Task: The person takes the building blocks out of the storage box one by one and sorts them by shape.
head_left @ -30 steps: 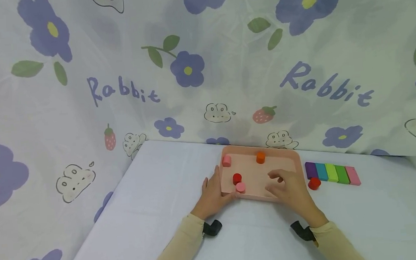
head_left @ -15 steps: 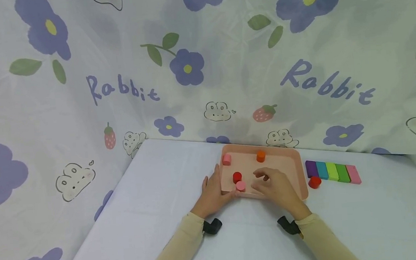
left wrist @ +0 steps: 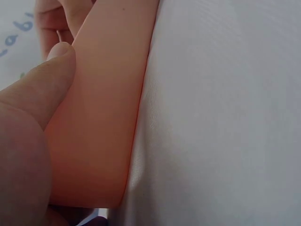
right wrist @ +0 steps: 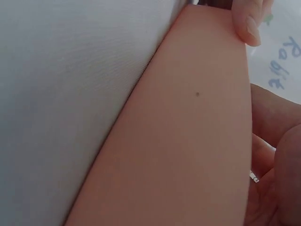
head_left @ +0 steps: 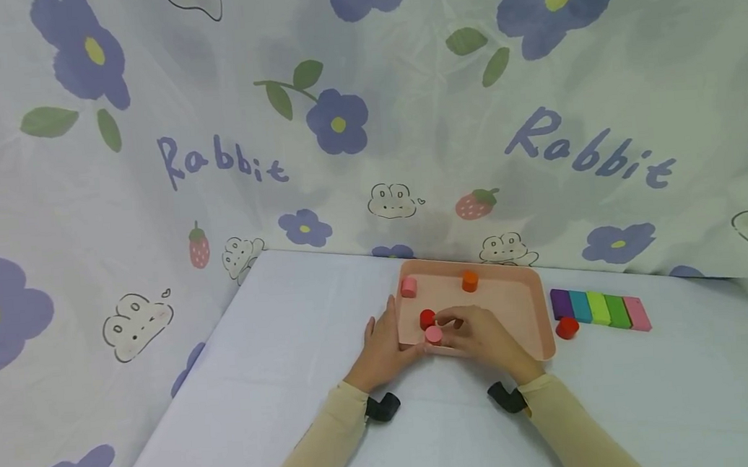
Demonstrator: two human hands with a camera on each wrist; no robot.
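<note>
Pink cylinder [head_left: 433, 334] beside red cylinder [head_left: 426, 319]

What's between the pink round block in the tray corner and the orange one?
Nothing: in the head view only bare tray floor runs from the pink block to the orange block.

The tray [head_left: 522, 303] is smooth pink plastic with a matt, even finish; the wrist views show a faint sheen along its outer wall. The surface [head_left: 280, 385] is covered in white cloth, finely woven and matt. The backdrop [head_left: 210, 129] is thin printed fabric, lightly creased. The small cylinders, such as the orange one [head_left: 470, 281], and the coloured blocks [head_left: 599, 309] look painted, with a matt finish.
</note>
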